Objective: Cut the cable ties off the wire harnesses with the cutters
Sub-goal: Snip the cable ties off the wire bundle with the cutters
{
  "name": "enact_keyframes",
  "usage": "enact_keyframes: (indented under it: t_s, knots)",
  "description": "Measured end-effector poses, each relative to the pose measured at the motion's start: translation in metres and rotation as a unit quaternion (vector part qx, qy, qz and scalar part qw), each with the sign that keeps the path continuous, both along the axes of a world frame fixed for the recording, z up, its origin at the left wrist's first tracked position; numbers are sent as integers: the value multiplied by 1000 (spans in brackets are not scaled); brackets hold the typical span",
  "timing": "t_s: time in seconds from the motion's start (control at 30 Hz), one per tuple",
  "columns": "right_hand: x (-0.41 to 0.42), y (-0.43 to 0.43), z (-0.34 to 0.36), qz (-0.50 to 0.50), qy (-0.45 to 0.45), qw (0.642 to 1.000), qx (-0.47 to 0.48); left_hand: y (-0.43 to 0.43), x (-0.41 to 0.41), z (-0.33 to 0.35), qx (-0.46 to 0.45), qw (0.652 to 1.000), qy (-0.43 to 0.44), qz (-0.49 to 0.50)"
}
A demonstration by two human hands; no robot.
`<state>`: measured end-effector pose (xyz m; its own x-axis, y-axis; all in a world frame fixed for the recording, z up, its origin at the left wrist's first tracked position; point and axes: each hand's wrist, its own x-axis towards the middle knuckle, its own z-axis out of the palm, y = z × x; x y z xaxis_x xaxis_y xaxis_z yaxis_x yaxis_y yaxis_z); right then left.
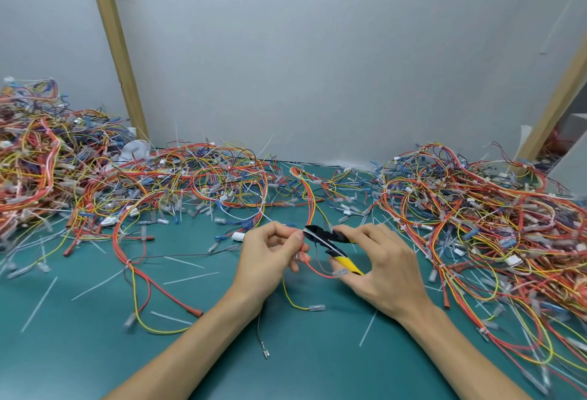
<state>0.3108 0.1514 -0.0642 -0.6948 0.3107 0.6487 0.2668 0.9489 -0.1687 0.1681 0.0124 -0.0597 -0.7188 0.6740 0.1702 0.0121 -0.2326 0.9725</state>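
Forearms enter from the bottom edge; both hands meet mid-mat.

**Grip state**
- L hand (270,256): fingers curled, thumb and forefinger pinching the harness (313,268) just beside the cutter nose.
- R hand (384,272): wrapped round the yellow handles of the cutters (330,242); handles look parted.
- A white tie (316,237) lies across the black head. Cannot tell whether it sits btwn the blades or only over them.
- Harness is held up off the mat (95,352), w/ red and yellow leads hanging below the hands.

**Likely faults (judgement)**
1. Nicked insulation. Cause: blades closing w/ a lead caught alongside the tie. Check that only the tie is in the bite.
2. Pinched fingertip. Cause: L thumb sits v. close to the nose. Slide the pinch back along the leads.
3. Flying offcut. Cause: tie under tension when cut. Many offcuts (187,263) already litter the mat.
4. Snag. Cause: red and yellow leads run from the hands toward the far tangle, so a pull may drag other wires along.
5. Mixed stock. Cause: L pile (47,161) and R pile (476,209) look alike; which one holds finished work cannot be told.
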Motion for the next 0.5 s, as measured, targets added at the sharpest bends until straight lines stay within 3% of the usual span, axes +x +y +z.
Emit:
enact_keyframes:
  t_s: [0.33,0.5]
  knots:
    - [-2,2,-4,-16,-12,999,28,0,1,-3,-37,997,57,36]
    - [-5,5,-9,-11,-22,1000,15,-1,-2,4,-34,990,-128,-55]
